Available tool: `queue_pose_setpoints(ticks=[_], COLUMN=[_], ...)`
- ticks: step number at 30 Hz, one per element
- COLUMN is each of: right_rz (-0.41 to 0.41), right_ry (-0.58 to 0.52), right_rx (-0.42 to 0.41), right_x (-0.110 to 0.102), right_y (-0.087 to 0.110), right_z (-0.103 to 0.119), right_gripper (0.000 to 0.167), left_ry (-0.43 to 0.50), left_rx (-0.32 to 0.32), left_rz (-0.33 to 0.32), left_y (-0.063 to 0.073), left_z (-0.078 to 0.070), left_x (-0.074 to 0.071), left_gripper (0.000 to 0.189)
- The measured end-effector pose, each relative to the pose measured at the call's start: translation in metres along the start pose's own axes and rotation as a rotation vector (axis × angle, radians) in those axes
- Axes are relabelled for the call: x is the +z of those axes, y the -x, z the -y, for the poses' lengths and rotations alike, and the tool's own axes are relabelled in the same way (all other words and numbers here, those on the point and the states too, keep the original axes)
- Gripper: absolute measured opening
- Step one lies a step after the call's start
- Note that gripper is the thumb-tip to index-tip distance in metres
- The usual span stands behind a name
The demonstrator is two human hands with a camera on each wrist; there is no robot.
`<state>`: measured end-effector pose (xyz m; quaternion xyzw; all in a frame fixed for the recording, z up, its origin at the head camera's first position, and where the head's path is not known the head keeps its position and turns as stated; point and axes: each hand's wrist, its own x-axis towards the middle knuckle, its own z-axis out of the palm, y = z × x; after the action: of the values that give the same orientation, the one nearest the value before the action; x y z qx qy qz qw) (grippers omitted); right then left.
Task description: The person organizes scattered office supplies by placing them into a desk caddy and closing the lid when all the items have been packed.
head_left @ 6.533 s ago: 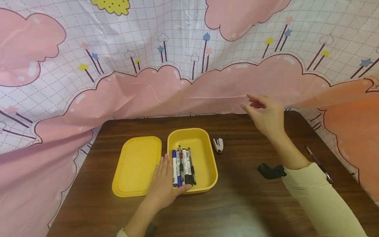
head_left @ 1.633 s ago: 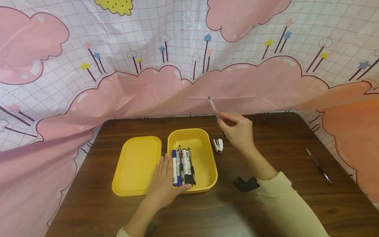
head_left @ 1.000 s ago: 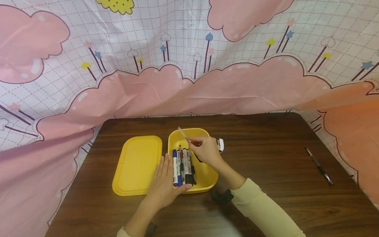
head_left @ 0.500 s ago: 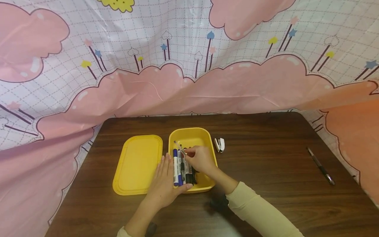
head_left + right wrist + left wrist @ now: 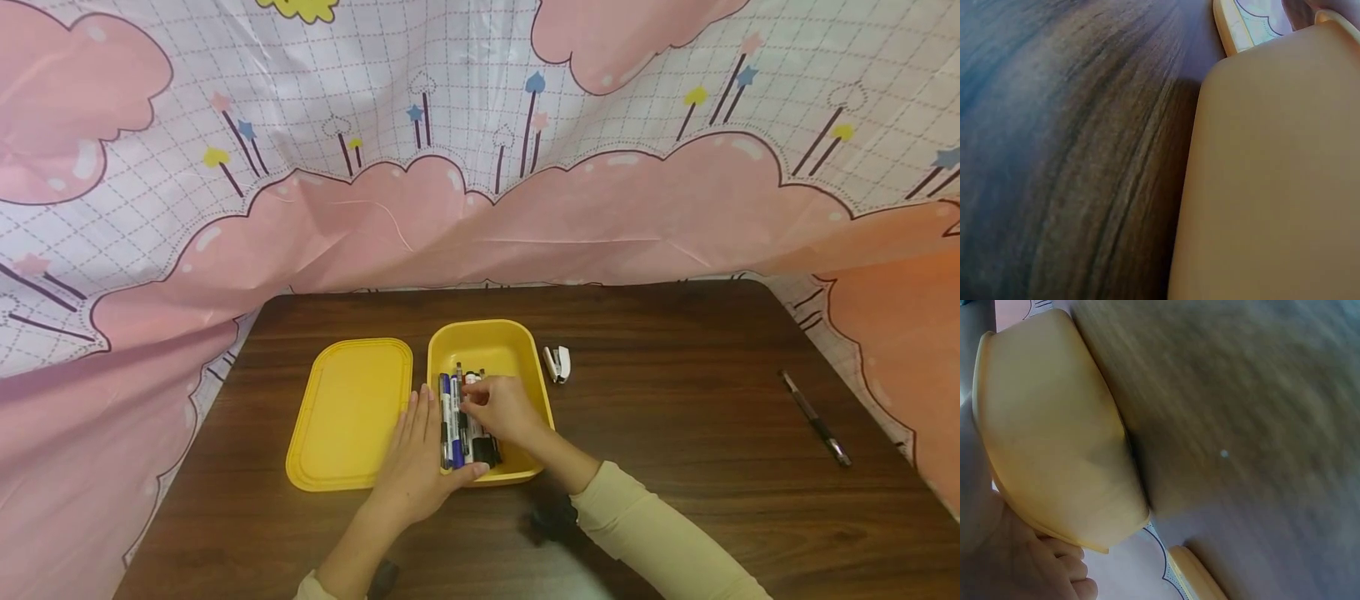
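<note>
A yellow plastic box (image 5: pixel 517 358) holds several pens and markers, lying side by side along its left half. My left hand (image 5: pixel 408 467) lies along the box's left wall with straight fingers, its thumb at the front rim. Over the markers is my right hand (image 5: pixel 506 412), thumb and forefinger bent and slightly apart, fingertips right at the pens; the hand covers part of them. At the left end of the row lies a clear pen with a black grip (image 5: pixel 444 433). The left wrist view has the box's outer wall (image 5: pixel 1054 425) beside the left hand's fingers.
A yellow lid (image 5: pixel 348 417) lies flat left of the box. A small white stapler (image 5: pixel 558 364) is close by its right side. Farther right, another black-grip pen (image 5: pixel 816 419) rests on the dark wooden table (image 5: pixel 675 367). A patterned cloth (image 5: pixel 600 192) hangs behind.
My right hand came from the right with a clear pen, lowered it into the box and let it go at the left end of the row. The left hand stays put.
</note>
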<state>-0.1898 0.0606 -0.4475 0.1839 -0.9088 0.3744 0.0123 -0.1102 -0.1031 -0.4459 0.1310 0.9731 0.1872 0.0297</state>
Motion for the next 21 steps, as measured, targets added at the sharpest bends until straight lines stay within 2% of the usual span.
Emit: queue_pose_setpoints(ticks=[15,21], right_rz=[-0.015,-0.054], right_ry=[0.008,-0.026], right_rx=[0.001,-0.006], right_x=[-0.0021,-0.0048], right_y=[-0.0009,-0.0019], right_z=[0.0026,0.0010], right_gripper=[0.026,0.026], left_ry=[0.006,0.004], left_rx=[-0.006,-0.006], left_rz=[0.005,0.006], left_y=[-0.0017,-0.0011], left_z=[-0.0012,-0.0017], left_x=[-0.0004,-0.0003], left_gripper=[0.117,0.116])
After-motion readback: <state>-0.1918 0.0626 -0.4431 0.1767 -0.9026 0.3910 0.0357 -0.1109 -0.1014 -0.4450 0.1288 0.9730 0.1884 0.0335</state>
